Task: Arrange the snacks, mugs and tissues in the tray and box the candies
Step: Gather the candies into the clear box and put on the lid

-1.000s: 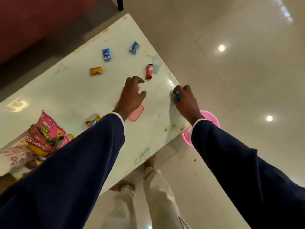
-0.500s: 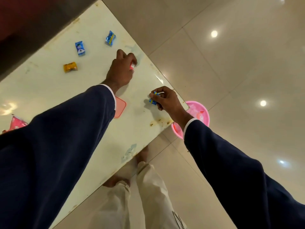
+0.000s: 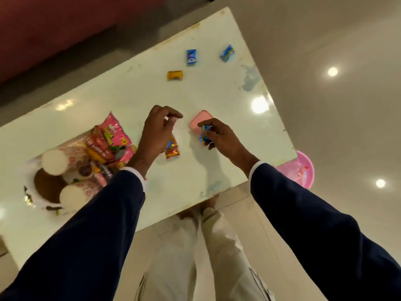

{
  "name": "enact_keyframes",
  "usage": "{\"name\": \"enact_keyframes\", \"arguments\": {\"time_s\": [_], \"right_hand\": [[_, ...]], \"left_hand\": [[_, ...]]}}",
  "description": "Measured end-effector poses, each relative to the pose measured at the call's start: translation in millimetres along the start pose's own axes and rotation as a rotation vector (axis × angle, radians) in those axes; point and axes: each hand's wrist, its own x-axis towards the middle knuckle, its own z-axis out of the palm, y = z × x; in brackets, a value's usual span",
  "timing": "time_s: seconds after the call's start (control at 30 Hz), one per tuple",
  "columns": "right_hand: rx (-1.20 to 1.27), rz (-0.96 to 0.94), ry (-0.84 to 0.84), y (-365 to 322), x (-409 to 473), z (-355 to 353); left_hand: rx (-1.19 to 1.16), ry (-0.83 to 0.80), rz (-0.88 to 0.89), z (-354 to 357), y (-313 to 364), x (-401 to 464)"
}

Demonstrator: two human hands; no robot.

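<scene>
Nearest the pink box (image 3: 200, 122), my right hand (image 3: 219, 137) pinches a blue candy (image 3: 205, 133); my left hand (image 3: 158, 131) pinches something pale. Beyond the box, three candies (image 3: 175, 75) lie loose; a hurried drop could miss.

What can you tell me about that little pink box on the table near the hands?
The pink box is a small, flat container with rounded corners, apparently plastic, in a pale matte pink. It lies flat on the white table, near the middle. The right hand, holding a blue candy, covers its near side, so I cannot tell whether it is touched, or whether this is a lid or the box itself.
</scene>
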Motion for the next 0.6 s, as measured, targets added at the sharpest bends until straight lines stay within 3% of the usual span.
{"name": "enact_keyframes", "arguments": {"time_s": [0.1, 0.3, 0.43, 0.6], "right_hand": [[-0.152, -0.065, -0.047, -12.8, 1.2, 40.1], [-0.387, 0.0, -0.034, -16.8, -10.7, 91.7], [-0.445, 0.03, 0.073, -20.7, -23.9, 89.5], [-0.549, 0.034, 0.1, -34.1, -25.2, 59.0]], "left_hand": [[0.008, 0.05, -0.099, -19.1, -28.3, -29.5], [-0.081, -0.034, -0.183, -3.7, -42.9, -67.8], [-0.151, 0.062, -0.19, -9.6, -41.6, -79.5], [-0.126, -0.005, -0.124, -24.3, -35.5, -83.0]]}}
